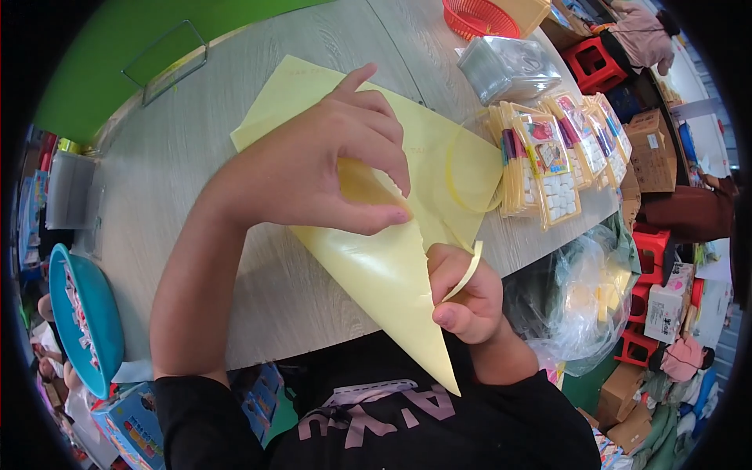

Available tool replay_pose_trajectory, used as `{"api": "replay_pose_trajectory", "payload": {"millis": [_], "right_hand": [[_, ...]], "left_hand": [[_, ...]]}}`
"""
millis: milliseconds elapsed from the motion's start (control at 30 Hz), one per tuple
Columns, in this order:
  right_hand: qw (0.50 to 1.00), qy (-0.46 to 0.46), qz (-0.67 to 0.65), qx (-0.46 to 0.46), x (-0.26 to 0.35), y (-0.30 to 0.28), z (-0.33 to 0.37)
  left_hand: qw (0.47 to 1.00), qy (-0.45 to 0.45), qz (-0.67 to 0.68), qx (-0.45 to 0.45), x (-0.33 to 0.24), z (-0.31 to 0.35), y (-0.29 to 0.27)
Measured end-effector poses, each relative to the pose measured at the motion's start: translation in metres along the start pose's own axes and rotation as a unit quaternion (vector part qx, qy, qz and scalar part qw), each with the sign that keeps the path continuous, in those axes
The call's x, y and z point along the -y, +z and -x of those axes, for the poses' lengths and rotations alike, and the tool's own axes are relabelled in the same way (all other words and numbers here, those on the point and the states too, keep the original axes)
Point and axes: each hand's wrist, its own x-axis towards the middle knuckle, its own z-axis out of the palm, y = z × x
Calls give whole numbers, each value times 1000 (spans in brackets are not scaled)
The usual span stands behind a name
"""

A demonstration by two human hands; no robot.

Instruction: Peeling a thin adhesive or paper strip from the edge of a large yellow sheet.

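A glossy pale yellow sheet [360, 262] is folded up toward me, its pointed corner reaching past the table's near edge to my dark shirt. Another part of yellow sheet [305, 86] lies flat behind it. Thumb and index finger of my left hand [337, 153] pinch the sheet's raised edge, which looks ragged. Lower right, my right hand [468, 296] is closed beside that edge, with a narrow yellow strip [470, 270] curling out between thumb and finger. A thin yellow loop [448, 176] arches over the flat part; whether it joins the strip I cannot tell.
Stacked packs with white pieces [552, 168] stand on the table [305, 305] at the right, near clear plastic cases [509, 69] and a red basket [479, 19]. A teal basin [102, 337] is at left. Clear plastic bags [580, 298] hang by the right edge.
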Motion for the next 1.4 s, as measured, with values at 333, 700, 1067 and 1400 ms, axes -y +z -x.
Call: {"api": "replay_pose_trajectory", "payload": {"millis": [333,700,1067,1400], "right_hand": [[979,102,-165,-60,1,6,1],[971,126,-194,-65,3,10,-10],[993,91,-65,-37,-2,13,-12],[990,50,97,-88,3,17,-15]], "left_hand": [[991,21,-130,-35,-39,-16,4],[986,-4,-138,-97,-50,-9,43],[934,38,-239,-263,-36,17,66],[941,29,-218,-256,-24,19,66]]}}
